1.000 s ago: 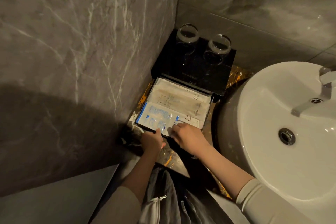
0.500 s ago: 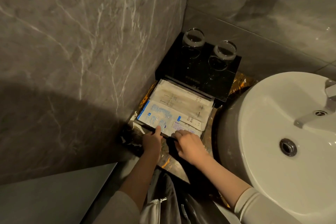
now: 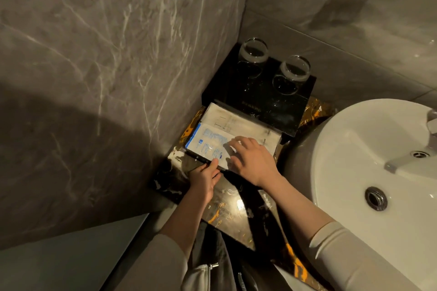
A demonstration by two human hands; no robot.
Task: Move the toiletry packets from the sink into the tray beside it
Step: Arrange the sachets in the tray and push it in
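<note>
Flat toiletry packets lie in the black tray (image 3: pixel 197 157) left of the white sink (image 3: pixel 350 149). A white packet with blue print (image 3: pixel 208 142) is nearest me; a pale beige packet (image 3: pixel 238 123) lies behind it. My right hand (image 3: pixel 253 160) rests palm down on the packets, fingers spread. My left hand (image 3: pixel 204 178) sits at the tray's near edge, its thumb touching the blue-printed packet. The sink bowl holds no packets in view.
Two upturned glasses (image 3: pixel 254 54) (image 3: pixel 294 69) stand on the raised black stand (image 3: pixel 260 97) behind the tray. Grey marble walls (image 3: pixel 106 66) close in on the left and back. The dark marble counter (image 3: pixel 227 205) runs toward me. A faucet (image 3: pixel 411 158) reaches over the sink.
My right hand has slid forward from the tray's near edge onto the packets. My left hand stays at the near edge.
</note>
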